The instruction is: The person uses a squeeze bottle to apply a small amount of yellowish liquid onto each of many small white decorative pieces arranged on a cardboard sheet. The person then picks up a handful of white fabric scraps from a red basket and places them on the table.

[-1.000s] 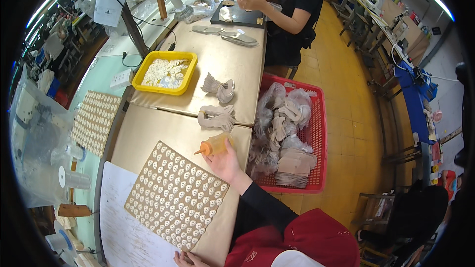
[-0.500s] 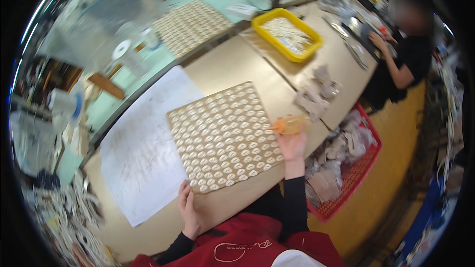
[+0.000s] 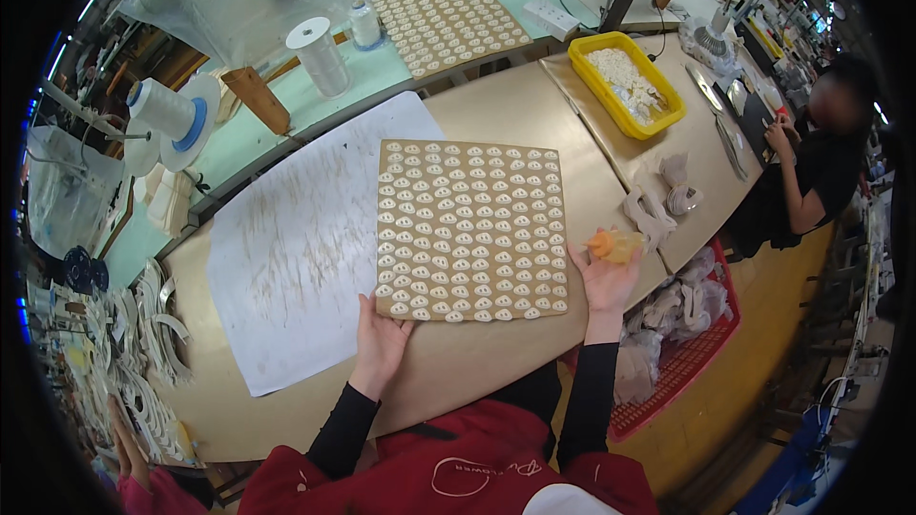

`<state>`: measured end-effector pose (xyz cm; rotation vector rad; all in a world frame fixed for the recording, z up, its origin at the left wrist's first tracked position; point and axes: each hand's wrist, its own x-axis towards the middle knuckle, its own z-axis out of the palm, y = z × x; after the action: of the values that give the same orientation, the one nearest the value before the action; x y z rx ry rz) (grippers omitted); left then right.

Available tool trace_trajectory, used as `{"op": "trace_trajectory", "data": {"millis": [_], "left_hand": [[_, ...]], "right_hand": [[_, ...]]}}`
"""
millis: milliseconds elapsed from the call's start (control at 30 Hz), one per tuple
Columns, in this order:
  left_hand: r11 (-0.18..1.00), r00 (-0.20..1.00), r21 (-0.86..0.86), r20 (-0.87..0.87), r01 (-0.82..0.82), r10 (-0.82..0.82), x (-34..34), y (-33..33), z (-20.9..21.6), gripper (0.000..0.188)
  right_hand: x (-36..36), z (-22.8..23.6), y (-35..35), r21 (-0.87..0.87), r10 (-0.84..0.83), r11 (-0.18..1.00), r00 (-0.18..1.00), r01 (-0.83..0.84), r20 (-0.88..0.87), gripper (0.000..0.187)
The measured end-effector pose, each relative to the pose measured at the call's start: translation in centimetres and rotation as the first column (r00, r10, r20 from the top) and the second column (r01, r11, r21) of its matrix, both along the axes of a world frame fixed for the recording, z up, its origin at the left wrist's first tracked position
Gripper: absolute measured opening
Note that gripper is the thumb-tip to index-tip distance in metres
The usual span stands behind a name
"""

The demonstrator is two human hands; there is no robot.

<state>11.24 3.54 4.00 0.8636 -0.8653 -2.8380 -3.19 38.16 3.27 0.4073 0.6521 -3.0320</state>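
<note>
A square brown board lies in front of me, covered with rows of small pale rounded pieces with dark dots. My left hand grips its lower left corner, the thumb on top and the fingers partly hidden beneath. Just off the board's right edge, my right hand is turned palm up. A squeeze bottle with yellowish contents and an orange tip rests in it, held by curled fingers and pointing left toward the board. Under the board's left side spreads a large white sheet with brown streaks.
Beyond the board stands a yellow tub of small pale pieces. Crumpled beige scraps lie right of the bottle. A red basket of bagged material sits below the table edge. Thread spools and a second filled board occupy the green table. A co-worker sits far right.
My view has shifted, and the board now appears turned clockwise, squarer to me. My left hand has taken a fuller grip on its corner. The bottle stays in my right hand.
</note>
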Motion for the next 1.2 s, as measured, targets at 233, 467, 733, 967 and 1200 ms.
{"op": "trace_trajectory", "data": {"millis": [233,467,733,967,1200], "left_hand": [[0.956,0.962,0.117,-0.095,0.268,-0.258,-3.7,-3.1,0.4,0.088],[0.936,0.938,-0.07,-0.005,0.346,-0.347,-7.3,-4.1,-0.8,0.066],[0.958,0.95,-0.078,-0.127,0.276,-0.284,-6.9,-3.0,-1.4,0.067],[0.994,0.947,-0.106,-0.313,0.038,-0.069,-3.8,0.5,-3.4,0.071],[0.974,0.927,-0.175,-0.369,-0.144,0.071,-4.9,-1.1,-3.9,0.071]], "right_hand": [[-0.2,-0.2,0.5,0.003,0.018,1.0,1.0,-0.018,0.006,0.053],[0.6,0.3,0.0,0.029,0.017,0.999,1.0,-0.017,0.017,0.055],[1.4,-0.8,1.5,-0.117,-0.042,0.992,0.998,0.037,-0.046,0.058],[2.7,-5.1,7.2,-0.179,0.018,0.983,0.995,-0.036,-0.098,0.063],[2.8,-6.3,8.5,-0.116,0.027,0.992,0.987,-0.045,-0.157,0.063]]}}
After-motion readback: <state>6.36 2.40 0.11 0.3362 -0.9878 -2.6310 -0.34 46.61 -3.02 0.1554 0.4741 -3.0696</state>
